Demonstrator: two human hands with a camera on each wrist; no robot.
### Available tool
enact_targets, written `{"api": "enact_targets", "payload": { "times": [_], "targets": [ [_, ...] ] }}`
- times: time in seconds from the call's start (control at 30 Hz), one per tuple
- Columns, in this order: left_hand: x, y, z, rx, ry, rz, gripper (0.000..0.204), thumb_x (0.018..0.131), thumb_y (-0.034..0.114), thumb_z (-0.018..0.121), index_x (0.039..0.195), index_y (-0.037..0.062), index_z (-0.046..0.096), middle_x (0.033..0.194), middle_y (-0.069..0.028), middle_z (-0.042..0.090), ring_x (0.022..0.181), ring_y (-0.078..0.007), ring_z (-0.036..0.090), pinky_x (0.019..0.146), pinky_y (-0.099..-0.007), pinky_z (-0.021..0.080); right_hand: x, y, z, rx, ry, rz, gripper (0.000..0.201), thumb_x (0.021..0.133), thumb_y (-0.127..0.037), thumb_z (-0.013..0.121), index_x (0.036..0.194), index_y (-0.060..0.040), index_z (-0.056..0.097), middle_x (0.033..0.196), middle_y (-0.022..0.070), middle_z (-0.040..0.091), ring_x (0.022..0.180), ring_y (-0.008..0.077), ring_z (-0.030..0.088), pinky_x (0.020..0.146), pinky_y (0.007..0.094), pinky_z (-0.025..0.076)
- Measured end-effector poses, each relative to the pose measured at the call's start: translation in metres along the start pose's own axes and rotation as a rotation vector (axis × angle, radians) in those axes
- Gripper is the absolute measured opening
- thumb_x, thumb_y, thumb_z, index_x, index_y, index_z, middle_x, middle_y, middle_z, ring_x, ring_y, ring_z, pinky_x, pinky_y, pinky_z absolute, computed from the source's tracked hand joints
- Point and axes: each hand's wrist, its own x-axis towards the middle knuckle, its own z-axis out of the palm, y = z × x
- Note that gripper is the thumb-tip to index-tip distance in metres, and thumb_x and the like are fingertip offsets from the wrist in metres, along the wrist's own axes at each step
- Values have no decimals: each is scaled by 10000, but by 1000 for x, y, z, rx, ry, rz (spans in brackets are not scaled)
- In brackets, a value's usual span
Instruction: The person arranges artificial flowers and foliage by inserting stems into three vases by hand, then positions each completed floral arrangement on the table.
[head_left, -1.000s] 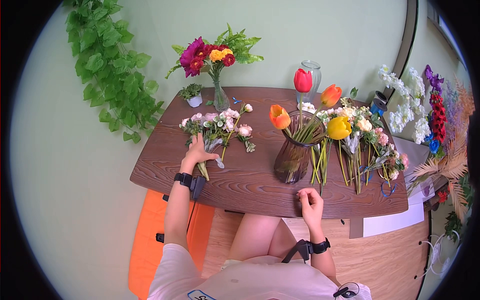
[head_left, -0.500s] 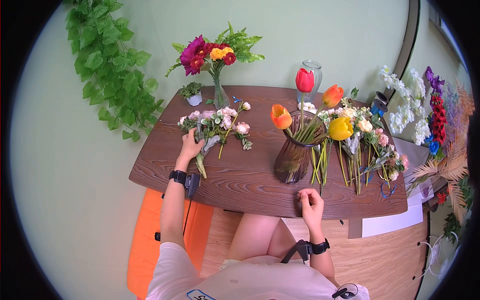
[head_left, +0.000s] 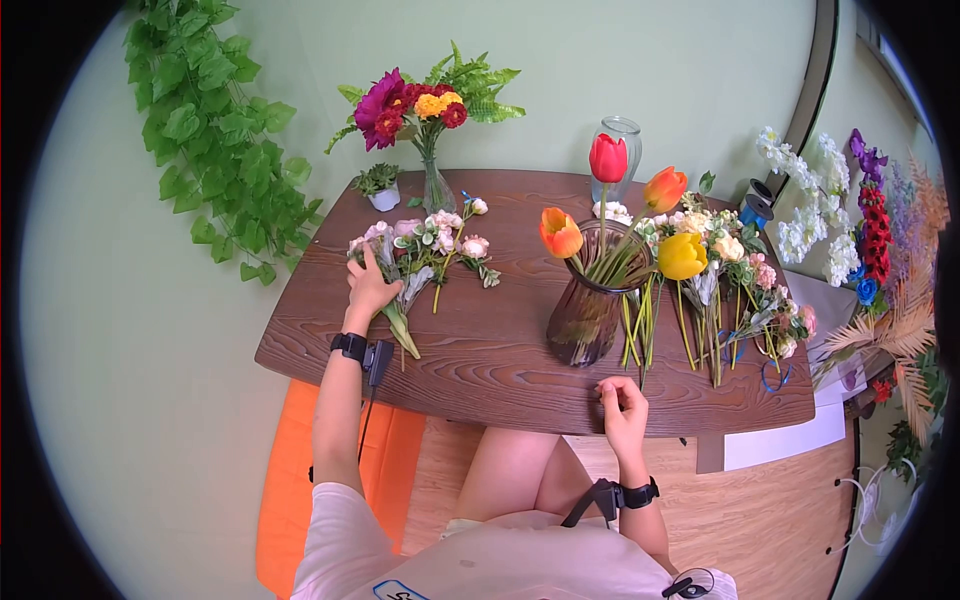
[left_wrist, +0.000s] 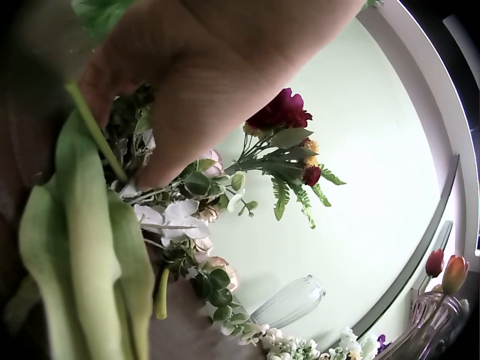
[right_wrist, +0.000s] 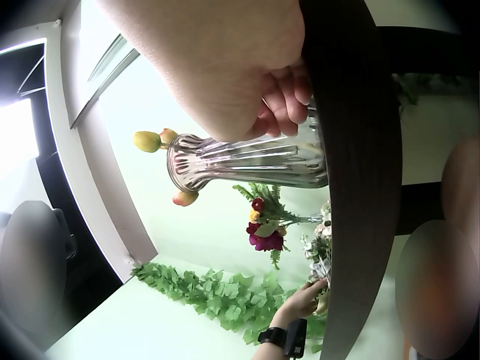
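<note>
At the left of the table, my left hand (head_left: 371,290) reaches into a bunch of pale pink artificial flowers (head_left: 440,235) with grey-green leaves. Its thumb and fingers close round stems and foliage at the bunch's left side; the fingertips are partly hidden. In the left wrist view, broad green leaves (left_wrist: 90,225) and a thin stem (left_wrist: 97,135) lie beside the thumb. My right hand (head_left: 624,410) rests at the table's front edge, fingers loosely curled and holding nothing. Just beyond it stands a dark ribbed glass vase (head_left: 583,320) with red, orange and yellow tulips (head_left: 682,257).
A clear vase of purple, red and yellow flowers (head_left: 385,105) stands behind the bunch, beside a small potted succulent (head_left: 380,185). More cut flowers (head_left: 728,250) lie on the right, near a blue ribbon spool (head_left: 757,212). An empty glass vase (head_left: 622,150) stands at the back.
My left hand has moved left and a little farther back, its fingers drawing in from a spread pose. The pink flowers have shifted slightly left. My right hand has stayed put.
</note>
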Motion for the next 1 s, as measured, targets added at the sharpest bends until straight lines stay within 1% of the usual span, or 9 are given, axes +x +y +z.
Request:
{"api": "enact_targets", "payload": {
  "times": [0.07,0.17,0.33,0.4,0.47,0.53,0.67,0.77,1.0],
  "targets": [
    [-3,12,-5,211,62,0,1024,615,215,752,1417,145,119,1342,-264,233,1182,-399,332,942,-440,363,0,0,0,-2,2,4,92,863,-56,539,824,10,587,719,20,611,648,52,537,609,195,432],
    [3,19,-6,369,339,312,601,601,96,703,1168,89,504,1326,-151,300,1170,-362,337,907,-441,357,0,-1,0,-10,14,2,92,863,-56,540,823,13,587,720,21,609,646,52,537,603,196,431],
    [39,2,6,482,403,559,209,654,51,614,859,79,642,1133,-66,488,1137,-261,397,933,-427,319,-1,-2,-1,-23,17,-16,88,861,-54,541,825,10,589,723,21,608,645,55,540,600,197,430],
    [48,0,4,509,175,662,140,678,91,607,814,91,641,1017,-51,548,1099,-223,440,893,-414,339,0,-2,-1,-28,20,-11,86,860,-52,541,826,11,589,726,24,609,646,56,543,600,198,431],
    [54,2,2,549,136,641,143,707,158,624,839,103,636,985,-56,586,1056,-233,488,838,-411,355,-1,-1,-1,-34,21,-5,84,859,-50,542,826,12,589,728,26,610,647,57,545,600,199,432],
    [56,15,-4,567,-70,365,200,738,248,632,872,100,642,963,-77,608,977,-258,543,823,-426,378,0,1,-1,-33,25,-10,80,856,-46,544,827,14,589,733,31,611,648,60,549,599,201,434],
    [57,19,-1,655,63,379,298,734,341,650,903,95,643,948,-91,630,930,-274,584,831,-427,410,0,0,-1,-54,32,-25,77,853,-43,546,826,14,590,734,37,613,647,65,554,599,204,438],
    [66,23,5,704,-13,174,432,683,395,696,970,79,633,1019,-101,636,1011,-239,581,874,-392,419,0,2,-2,-67,44,-33,76,850,-43,547,825,14,590,729,42,614,643,69,559,597,207,441],
    [83,18,16,658,-47,45,375,717,345,699,964,70,634,1015,-110,642,962,-265,613,815,-366,484,0,-1,-3,-93,48,-42,79,847,-52,554,826,12,595,715,45,611,633,72,558,591,213,442]
  ]
}}
